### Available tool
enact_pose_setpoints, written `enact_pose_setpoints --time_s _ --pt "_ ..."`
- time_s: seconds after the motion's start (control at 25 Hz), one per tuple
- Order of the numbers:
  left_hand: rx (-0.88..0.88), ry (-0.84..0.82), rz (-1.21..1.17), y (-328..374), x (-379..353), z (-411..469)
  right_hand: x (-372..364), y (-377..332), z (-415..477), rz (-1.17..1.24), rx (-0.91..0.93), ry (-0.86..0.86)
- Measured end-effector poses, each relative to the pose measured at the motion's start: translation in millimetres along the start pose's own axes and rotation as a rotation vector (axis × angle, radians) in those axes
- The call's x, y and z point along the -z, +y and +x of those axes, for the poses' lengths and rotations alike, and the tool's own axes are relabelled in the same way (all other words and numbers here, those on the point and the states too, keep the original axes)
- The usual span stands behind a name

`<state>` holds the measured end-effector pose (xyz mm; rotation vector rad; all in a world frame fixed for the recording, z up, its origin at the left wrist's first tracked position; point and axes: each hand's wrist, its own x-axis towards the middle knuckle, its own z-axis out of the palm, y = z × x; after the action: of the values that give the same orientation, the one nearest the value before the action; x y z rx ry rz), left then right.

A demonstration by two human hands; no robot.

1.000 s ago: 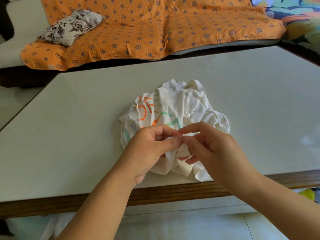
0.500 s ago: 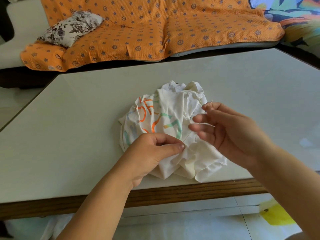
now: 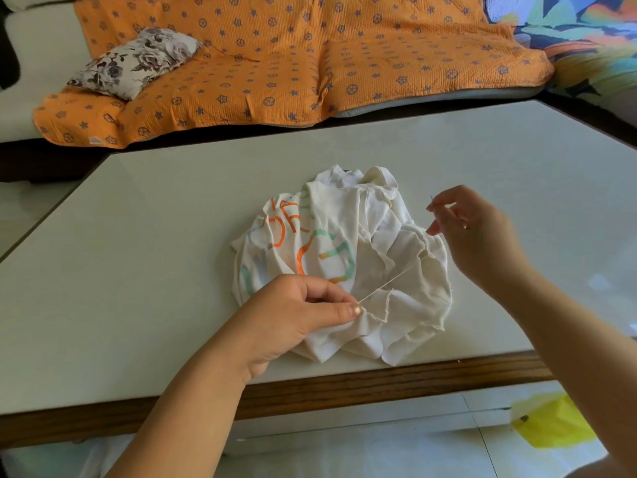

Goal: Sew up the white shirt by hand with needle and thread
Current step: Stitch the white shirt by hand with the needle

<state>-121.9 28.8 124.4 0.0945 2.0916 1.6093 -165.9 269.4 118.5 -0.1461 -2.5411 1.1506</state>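
Your left grip [image 3: 296,315] is closed on the white shirt [image 3: 344,243], thumb and forefinger pinching a folded edge of the cloth at its near side. Your right grip [image 3: 472,232] is closed on the needle [image 3: 432,199], held between thumb and forefinger with its tip sticking up and away from you, raised above the right side of the shirt and well apart from your left grip.

From the head view, the shirt lies crumpled in a heap on the desk [image 3: 172,236], close to the near wooden edge, with its orange and green print turned up on the left. The thread [image 3: 386,282] leaves the cloth right at your left thumb and runs in a straight, taut line up and to the right; its far end is lost against the white fabric, so you cannot trace it all the way to the needle.

As for progress, you look to be in the middle of a stitch: the needle is out of the cloth and the thread is drawn tight. How many stitches already sit in the seam cannot be told, since the place is hidden under your fingers and the folds. Most likely left to do: more stitches along the edge, then a knot and cutting the thread.
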Motion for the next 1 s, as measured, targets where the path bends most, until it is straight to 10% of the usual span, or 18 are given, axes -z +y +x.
enact_pose_setpoints --time_s 0.32,0.6,1.0 --pt "-0.012 0.029 0.008 0.0 6.2 -1.8 9.8 -3.2 -0.3 -0.048 -0.118 -0.022" --pt "-0.123 0.123 -0.126 6.5 0.0 -0.6 1.1 -63.8 -79.1 0.303 0.051 -0.519" --pt "-0.164 0.210 -0.009 5.2 1.5 -1.6 -6.9 -43.7 -68.1 0.217 0.115 -0.327"
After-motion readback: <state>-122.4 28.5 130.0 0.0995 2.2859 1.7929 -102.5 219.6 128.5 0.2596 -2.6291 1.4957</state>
